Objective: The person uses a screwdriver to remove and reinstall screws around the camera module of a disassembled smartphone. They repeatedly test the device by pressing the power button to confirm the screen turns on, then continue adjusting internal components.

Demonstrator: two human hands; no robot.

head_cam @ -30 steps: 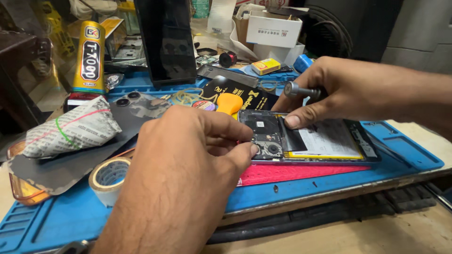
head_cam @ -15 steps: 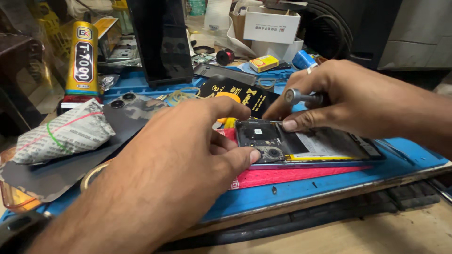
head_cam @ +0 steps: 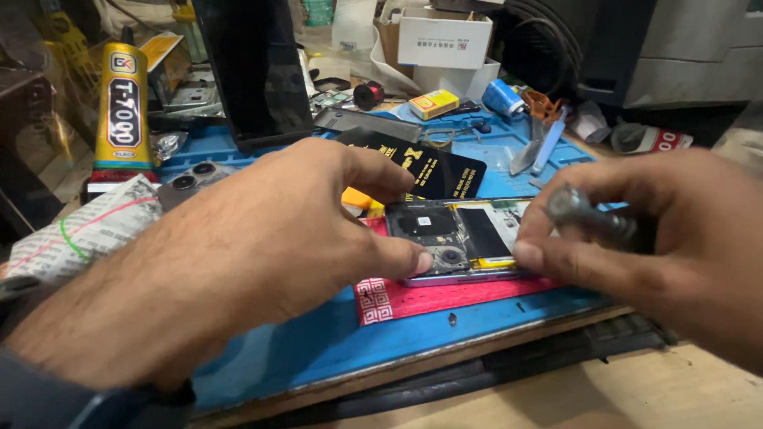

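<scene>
An opened phone (head_cam: 465, 238) with its back off lies on a red cloth (head_cam: 413, 299) on the blue work mat (head_cam: 318, 349). My left hand (head_cam: 254, 238) rests over the phone's left end, thumb tip pressing by the camera module and forefinger reaching over its top edge. My right hand (head_cam: 660, 238) grips a small metal-handled screwdriver (head_cam: 592, 216) in its fingers, and one fingertip touches the phone's near edge toward the right. The phone's right half is hidden behind that hand.
A yellow glue tube (head_cam: 123, 103) stands at the back left beside a dark upright screen (head_cam: 254, 71). A black card (head_cam: 433, 167), a paper-wrapped bundle (head_cam: 79, 234), a phone back cover (head_cam: 191, 179), tweezers (head_cam: 540, 147) and white boxes (head_cam: 441, 36) crowd the mat's far side.
The view has closed in on the phone. My right hand has shifted right and nearer the camera with the screwdriver. My left hand stays on the phone's left end.
</scene>
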